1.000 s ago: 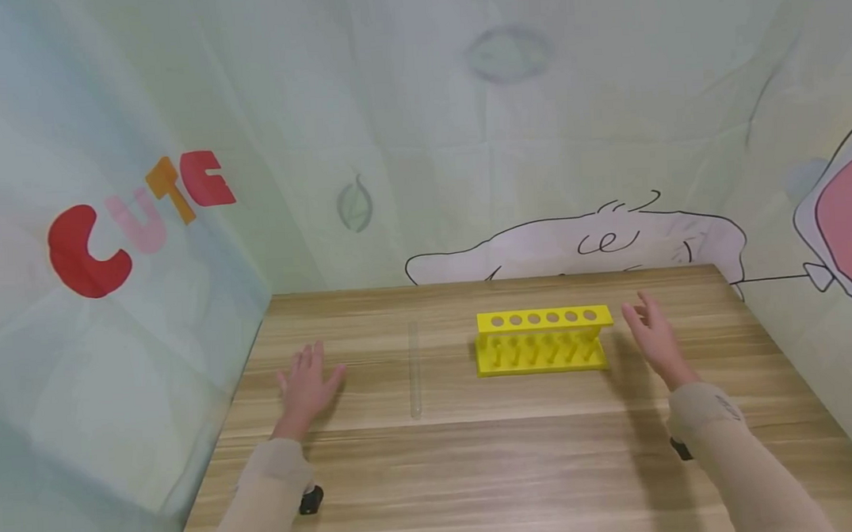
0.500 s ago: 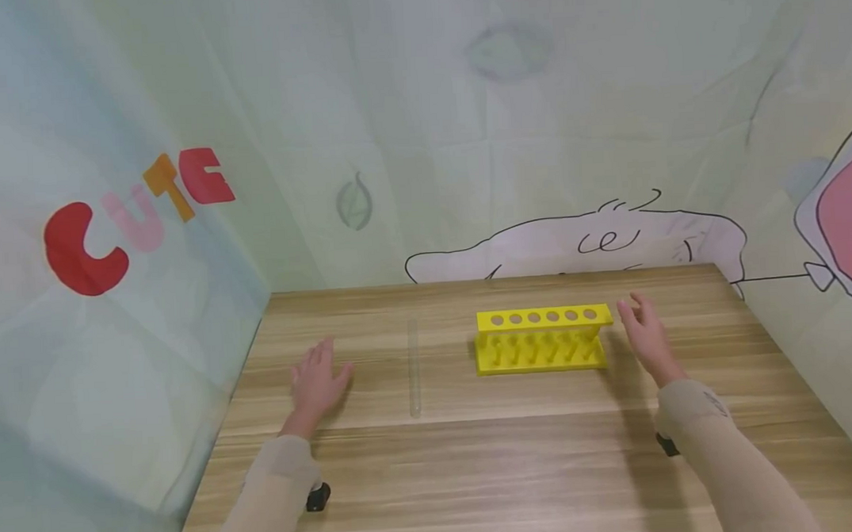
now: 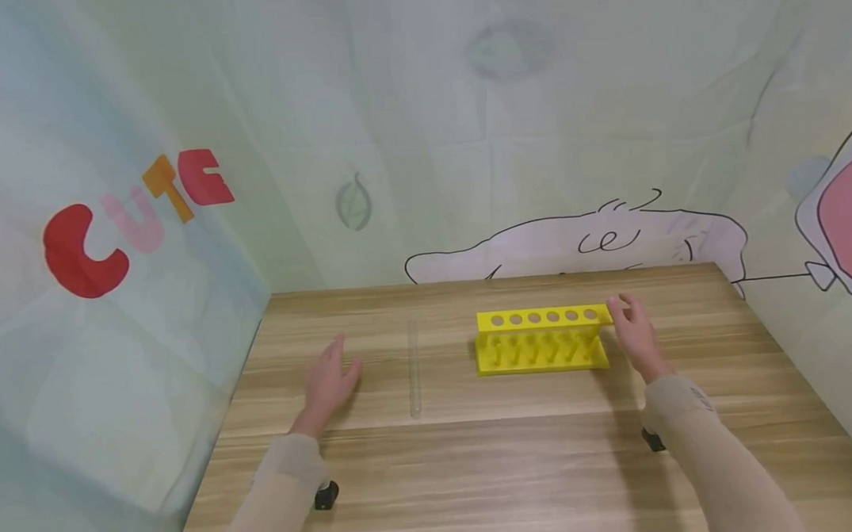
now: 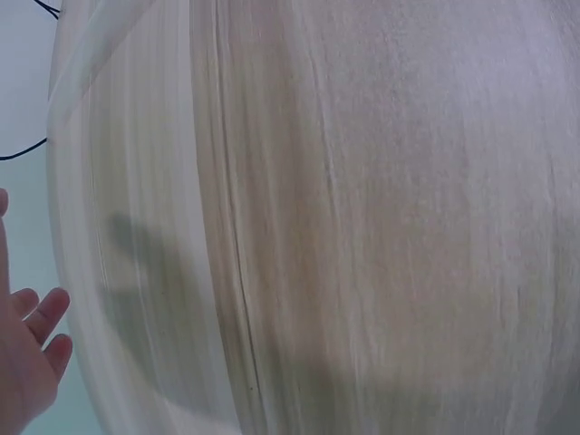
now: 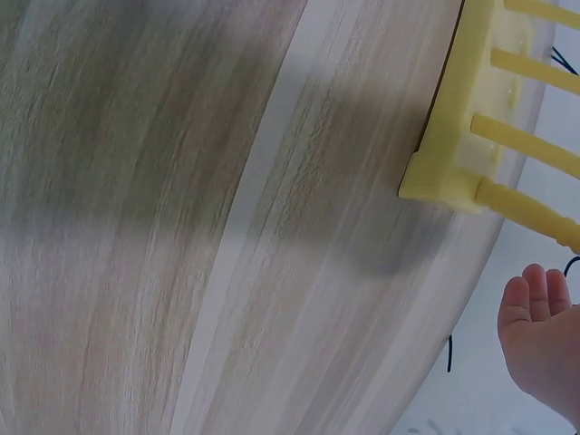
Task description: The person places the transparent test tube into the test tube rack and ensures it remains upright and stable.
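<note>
A bright yellow plastic test-tube rack (image 3: 541, 340) with six round holes along its top bar stands upright on the pale wood-grain table (image 3: 478, 470), toward the far right of the middle. The right hand (image 3: 634, 332) is at the rack's right end, fingers loosely extended, with the fingertips at or just touching the end of the top bar; whether they actually press on it cannot be told from the head view. In the right wrist view the rack's base corner and pegs (image 5: 480, 136) show, with the fingers (image 5: 535, 308) apart from them.

The rack looks light, stiff and hollow, likely to slide or tip if pushed on one end only. Holding it by the top bar or the end panel seems the steadiest hold.

A clear glass test tube (image 3: 414, 370) lies flat on the table, its length running away from the person, between the rack and the left hand (image 3: 331, 381). That hand hovers near it, open and relaxed, holding nothing. The tube probably handles as smooth, slippery, fragile and prone to rolling; a gentle pinch near its middle would suit it.
</note>
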`<state>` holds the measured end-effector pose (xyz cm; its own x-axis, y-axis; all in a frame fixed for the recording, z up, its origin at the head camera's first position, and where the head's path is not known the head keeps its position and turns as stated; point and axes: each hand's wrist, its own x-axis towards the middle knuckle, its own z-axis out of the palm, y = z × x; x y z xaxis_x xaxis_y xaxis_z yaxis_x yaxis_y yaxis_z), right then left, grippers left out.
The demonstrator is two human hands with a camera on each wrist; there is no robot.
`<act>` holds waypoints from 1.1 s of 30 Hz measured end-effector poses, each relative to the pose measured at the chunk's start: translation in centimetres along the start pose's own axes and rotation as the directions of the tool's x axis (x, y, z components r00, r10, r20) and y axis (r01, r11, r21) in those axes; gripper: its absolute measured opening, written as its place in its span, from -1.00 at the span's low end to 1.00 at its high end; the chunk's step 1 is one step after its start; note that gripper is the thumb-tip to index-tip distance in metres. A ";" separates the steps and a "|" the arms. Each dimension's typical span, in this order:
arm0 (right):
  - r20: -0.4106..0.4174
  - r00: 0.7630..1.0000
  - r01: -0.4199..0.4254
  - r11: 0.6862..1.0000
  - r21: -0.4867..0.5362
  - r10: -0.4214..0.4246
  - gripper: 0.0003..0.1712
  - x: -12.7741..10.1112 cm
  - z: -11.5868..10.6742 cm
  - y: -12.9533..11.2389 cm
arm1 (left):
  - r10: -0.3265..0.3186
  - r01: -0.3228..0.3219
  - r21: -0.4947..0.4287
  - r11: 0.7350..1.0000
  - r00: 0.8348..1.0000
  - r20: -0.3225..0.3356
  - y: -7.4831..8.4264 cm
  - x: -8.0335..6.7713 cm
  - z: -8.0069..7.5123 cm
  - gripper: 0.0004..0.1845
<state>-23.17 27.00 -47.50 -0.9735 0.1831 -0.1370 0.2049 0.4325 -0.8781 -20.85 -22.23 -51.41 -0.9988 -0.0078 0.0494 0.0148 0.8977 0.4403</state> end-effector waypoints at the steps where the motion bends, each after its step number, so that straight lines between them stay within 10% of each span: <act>1: -0.009 1.000 -0.003 1.000 0.012 0.003 -0.05 0.0 0.1 0.0 | 0.000 0.000 -0.004 1.000 1.000 0.003 0.1 0.0 0.1 -0.34; 33: -0.042 0.993 -0.097 0.971 0.218 0.109 -0.17 0.9 2.0 0.4 | -0.016 0.022 -0.148 0.989 0.999 0.042 2.6 -0.1 2.0 -0.41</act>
<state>-24.14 25.51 -48.90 -0.9401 0.2665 -0.2125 0.2716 0.2093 -0.9394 -20.85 -19.07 -52.05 -1.0000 -0.0034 0.0047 -0.0001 0.8220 0.5695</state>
